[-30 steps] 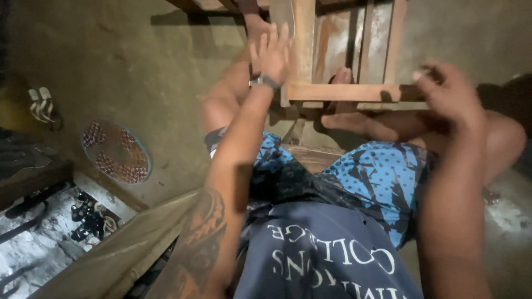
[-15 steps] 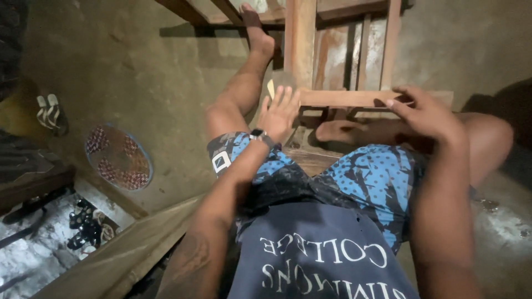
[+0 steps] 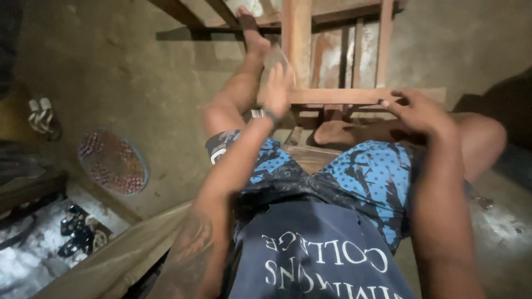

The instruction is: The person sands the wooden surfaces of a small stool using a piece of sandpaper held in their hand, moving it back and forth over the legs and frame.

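Observation:
A wooden frame (image 3: 354, 95) of posts and rails stands on the floor in front of me, between my legs. My left hand (image 3: 277, 91) is stretched out to the upright post (image 3: 296, 44). It is blurred and seems to press a flat greyish sheet (image 3: 275, 58) against the post's left side. My right hand (image 3: 418, 113) lies over the horizontal rail, with its fingers curled on the rail's top edge. My left foot (image 3: 250, 27) is propped on a far bar of the frame. My right foot (image 3: 332, 133) rests under the rail.
A round patterned mat (image 3: 113, 161) lies on the concrete floor at left, with pale sandals (image 3: 41, 116) beyond it. Dark sandals (image 3: 80, 235) sit in a lower corner. A wooden plank (image 3: 111, 260) runs along my left side.
My left hand has dropped from higher on the post and come back toward me. My right hand has slid left along the rail. The view has tilted up, showing more of the frame.

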